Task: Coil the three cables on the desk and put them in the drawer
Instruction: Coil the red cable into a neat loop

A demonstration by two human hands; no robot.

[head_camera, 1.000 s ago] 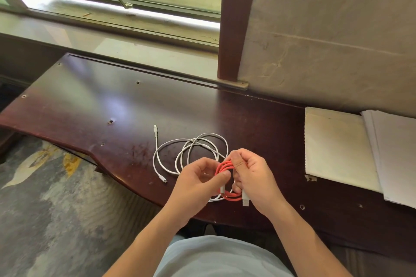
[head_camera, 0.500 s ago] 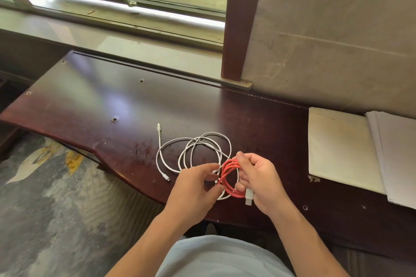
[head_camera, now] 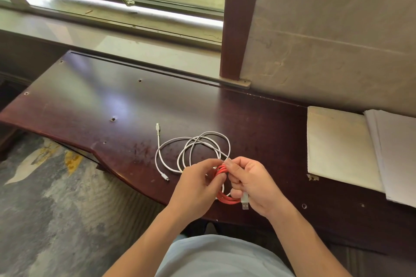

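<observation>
We hold the red cable (head_camera: 225, 198) as a small coil above the desk's (head_camera: 94, 105) near edge. Our right hand (head_camera: 254, 184) curls round the coil, the USB plug (head_camera: 245, 201) hanging below its thumb; our left hand (head_camera: 198, 186) pinches the strands on the opposite side. The white cables (head_camera: 202, 148) lie in loose overlapping loops just beyond, near the front edge; we cannot tell them apart. We judge all of them light, limp and springy: grip across the gathered strands, not at a plug, or the loops will spill open.
</observation>
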